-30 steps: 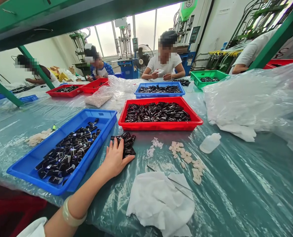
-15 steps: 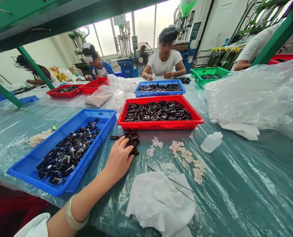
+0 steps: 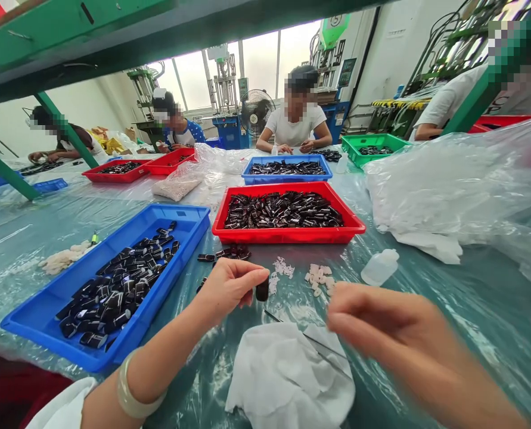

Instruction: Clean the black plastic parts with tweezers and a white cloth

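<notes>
My left hand [image 3: 233, 283] pinches a small black block-shaped part [image 3: 262, 290] between thumb and fingers, above the table. My right hand [image 3: 381, 325] is over the right side, smeared by motion, its fingers curled; whether it holds anything cannot be made out. Near its fingertips lie small off-white pieces [image 3: 319, 275], some hidden behind the hand. Between the hands is a little pile of tiny white bits [image 3: 283, 267]. Several more black parts [image 3: 233, 252] lie behind my left hand. In front, a white cloth [image 3: 287, 375] has thin metal tools [image 3: 323, 347] on it.
A blue tray [image 3: 37, 325] of black parts stands at left, a red tray [image 3: 287, 237] of them ahead. A translucent bottle [image 3: 380, 268] and plastic sheeting [image 3: 462, 185] are at right. Co-workers sit across the table. A green beam [image 3: 158, 36] crosses overhead.
My left hand has lifted off the black parts and moved right with one in its pinch. My right hand has come into view from the right. The view has shifted slightly.
</notes>
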Demonstrator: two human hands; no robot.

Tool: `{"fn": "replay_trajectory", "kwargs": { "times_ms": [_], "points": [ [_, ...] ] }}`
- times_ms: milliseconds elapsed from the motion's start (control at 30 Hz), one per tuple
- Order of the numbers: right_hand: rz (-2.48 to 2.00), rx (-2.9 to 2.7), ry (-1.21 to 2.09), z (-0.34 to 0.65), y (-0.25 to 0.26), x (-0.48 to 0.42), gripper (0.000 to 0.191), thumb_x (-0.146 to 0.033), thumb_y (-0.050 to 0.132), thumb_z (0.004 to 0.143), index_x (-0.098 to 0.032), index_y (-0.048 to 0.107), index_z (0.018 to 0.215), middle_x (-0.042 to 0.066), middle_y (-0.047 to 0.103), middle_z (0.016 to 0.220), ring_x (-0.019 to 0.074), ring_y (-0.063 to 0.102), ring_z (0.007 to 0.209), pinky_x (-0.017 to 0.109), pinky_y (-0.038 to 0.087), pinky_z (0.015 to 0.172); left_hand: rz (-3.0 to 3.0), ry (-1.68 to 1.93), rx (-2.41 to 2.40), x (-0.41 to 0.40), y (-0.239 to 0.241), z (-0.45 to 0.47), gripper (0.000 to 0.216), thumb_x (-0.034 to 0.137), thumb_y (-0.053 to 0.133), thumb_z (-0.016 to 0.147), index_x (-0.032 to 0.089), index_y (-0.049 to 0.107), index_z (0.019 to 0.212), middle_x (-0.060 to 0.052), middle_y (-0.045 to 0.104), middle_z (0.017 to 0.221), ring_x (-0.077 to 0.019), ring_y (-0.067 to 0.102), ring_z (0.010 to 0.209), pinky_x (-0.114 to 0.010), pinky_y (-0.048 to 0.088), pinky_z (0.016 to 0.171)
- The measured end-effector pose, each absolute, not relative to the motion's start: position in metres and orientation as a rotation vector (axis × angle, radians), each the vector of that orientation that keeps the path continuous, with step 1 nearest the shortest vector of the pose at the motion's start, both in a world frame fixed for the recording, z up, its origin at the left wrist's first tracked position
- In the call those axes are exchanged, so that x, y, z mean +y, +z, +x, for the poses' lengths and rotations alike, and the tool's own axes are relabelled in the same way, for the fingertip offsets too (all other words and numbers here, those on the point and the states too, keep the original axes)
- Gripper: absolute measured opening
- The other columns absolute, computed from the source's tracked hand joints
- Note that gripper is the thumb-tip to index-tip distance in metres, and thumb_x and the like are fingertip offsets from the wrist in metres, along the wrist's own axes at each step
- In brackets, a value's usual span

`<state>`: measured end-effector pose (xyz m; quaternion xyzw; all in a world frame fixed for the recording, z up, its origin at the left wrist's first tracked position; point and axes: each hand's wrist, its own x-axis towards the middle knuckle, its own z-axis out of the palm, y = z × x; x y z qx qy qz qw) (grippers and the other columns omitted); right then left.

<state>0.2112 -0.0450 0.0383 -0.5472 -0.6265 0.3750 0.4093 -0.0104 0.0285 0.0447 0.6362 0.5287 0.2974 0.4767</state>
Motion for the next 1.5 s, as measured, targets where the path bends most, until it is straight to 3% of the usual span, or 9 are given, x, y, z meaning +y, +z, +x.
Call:
{"fn": "replay_trajectory", "kwargs": {
  "times_ms": [100, 367, 900, 1000, 1133, 1267, 1367, 1500],
  "points": [
    [-1.337, -1.603, 1.202, 0.186, 0.038, -0.027, 0.019, -0.03, 0.062, 0.072, -0.017, 0.065, 0.085, 0.003, 0.066, 0.074, 0.0166, 0.059, 0.067, 0.026, 0.048, 0.061, 1.386, 0.7, 1.149, 0.029, 0.043, 0.002, 0.036, 0.047, 0.059, 0.073, 0.011, 0.067, 0.073, 0.001, 0.052, 0.047, -0.0075, 0.044, 0.039, -0.017, 0.031, 0.036],
    [-1.349, -1.439, 1.513, 0.176, 0.022, -0.027, 0.016, -0.029, 0.058, 0.071, -0.016, 0.06, 0.064, -0.004, 0.047, 0.053, 0.0089, 0.04, 0.051, 0.021, 0.03, 0.048, 1.139, 0.641, 0.996, 0.025, 0.023, 0.018, 0.033, 0.042, 0.066, 0.069, 0.009, 0.067, 0.069, 0.001, 0.052, 0.044, -0.0059, 0.046, 0.037, -0.015, 0.034, 0.036],
    [-1.314, -1.294, 1.626, 0.174, 0.007, -0.027, 0.03, -0.044, 0.063, 0.071, -0.016, 0.062, 0.062, -0.001, 0.055, 0.055, 0.0075, 0.041, 0.047, 0.02, 0.033, 0.045, 1.031, 0.551, 0.865, 0.017, 0.016, 0.015, 0.033, 0.042, 0.067, 0.068, 0.009, 0.066, 0.063, -0.001, 0.056, 0.047, -0.0072, 0.05, 0.04, -0.017, 0.042, 0.044],
    [-1.358, -1.428, 1.476, 0.18, 0.005, -0.028, 0.029, -0.044, 0.059, 0.075, -0.017, 0.062, 0.065, 0.0, 0.056, 0.057, 0.0096, 0.046, 0.049, 0.021, 0.038, 0.047, 1.009, 0.557, 0.874, 0.016, 0.015, 0.015, 0.035, 0.042, 0.066, 0.068, 0.01, 0.062, 0.057, -0.001, 0.056, 0.046, -0.0073, 0.052, 0.04, -0.016, 0.042, 0.043],
    [-1.486, -1.428, 0.622, 0.2, 0.008, -0.019, 0.024, -0.039, 0.057, 0.078, -0.022, 0.061, 0.094, 0.004, 0.061, 0.088, 0.0177, 0.057, 0.074, 0.03, 0.047, 0.067, 0.945, 0.552, 0.885, 0.017, 0.016, 0.013, 0.033, 0.041, 0.066, 0.069, 0.008, 0.064, 0.062, -0.005, 0.062, 0.056, -0.0106, 0.06, 0.045, -0.014, 0.042, 0.041],
    [-1.534, -1.22, -0.071, 0.231, 0.021, 0.0, 0.065, -0.044, 0.065, 0.067, -0.022, 0.043, 0.125, 0.011, 0.047, 0.124, 0.0297, 0.048, 0.11, 0.045, 0.042, 0.087, 0.875, 0.547, 0.897, 0.017, 0.018, 0.011, 0.033, 0.04, 0.065, 0.069, 0.007, 0.067, 0.073, -0.01, 0.068, 0.071, -0.0137, 0.065, 0.052, -0.014, 0.046, 0.044],
    [-1.702, -1.078, -0.01, 0.255, 0.022, 0.014, 0.09, -0.052, 0.069, 0.056, -0.019, 0.033, 0.132, 0.017, 0.039, 0.132, 0.0347, 0.04, 0.118, 0.051, 0.04, 0.089, 0.847, 0.557, 0.886, 0.017, 0.017, 0.012, 0.035, 0.041, 0.064, 0.07, 0.006, 0.068, 0.072, -0.013, 0.069, 0.076, -0.0148, 0.066, 0.054, -0.015, 0.047, 0.045],
    [-1.84, -1.034, 0.303, 0.273, 0.004, 0.027, 0.101, -0.056, 0.069, 0.05, -0.01, 0.031, 0.132, 0.024, 0.039, 0.133, 0.0396, 0.038, 0.121, 0.051, 0.04, 0.089, 0.82, 0.562, 0.862, 0.016, 0.016, 0.012, 0.038, 0.042, 0.061, 0.073, 0.005, 0.068, 0.071, -0.014, 0.069, 0.077, -0.0154, 0.067, 0.055, -0.014, 0.047, 0.045]
  ]
}}
